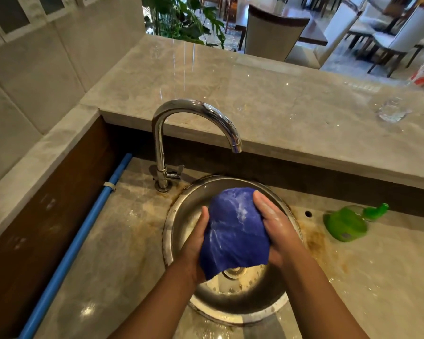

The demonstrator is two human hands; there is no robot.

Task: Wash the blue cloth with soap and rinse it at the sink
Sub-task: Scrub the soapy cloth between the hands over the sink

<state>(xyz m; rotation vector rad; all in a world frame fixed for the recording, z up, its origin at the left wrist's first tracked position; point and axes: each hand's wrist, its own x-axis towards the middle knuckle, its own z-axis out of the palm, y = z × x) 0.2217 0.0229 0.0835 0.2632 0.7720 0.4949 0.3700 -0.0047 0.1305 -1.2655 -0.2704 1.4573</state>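
Observation:
The blue cloth (234, 231) is bunched up and streaked with white suds, held above the round steel sink (179, 223). My left hand (197, 237) grips its left side, thumb up along the edge. My right hand (273, 226) grips the right side, soapy fingers curled over the top. A corner of the cloth hangs down over the drain. The chrome tap (194, 111) arches over the basin's far rim, and no water is seen running from its spout. A green soap bottle (348, 222) lies on its side on the counter to the right.
A blue pipe (83, 231) runs along the counter's left edge. A raised marble ledge (255, 94) behind the sink carries a clear glass (392, 110) at the right. The wet counter (367, 289) is stained brown around the basin. Chairs and a plant stand beyond.

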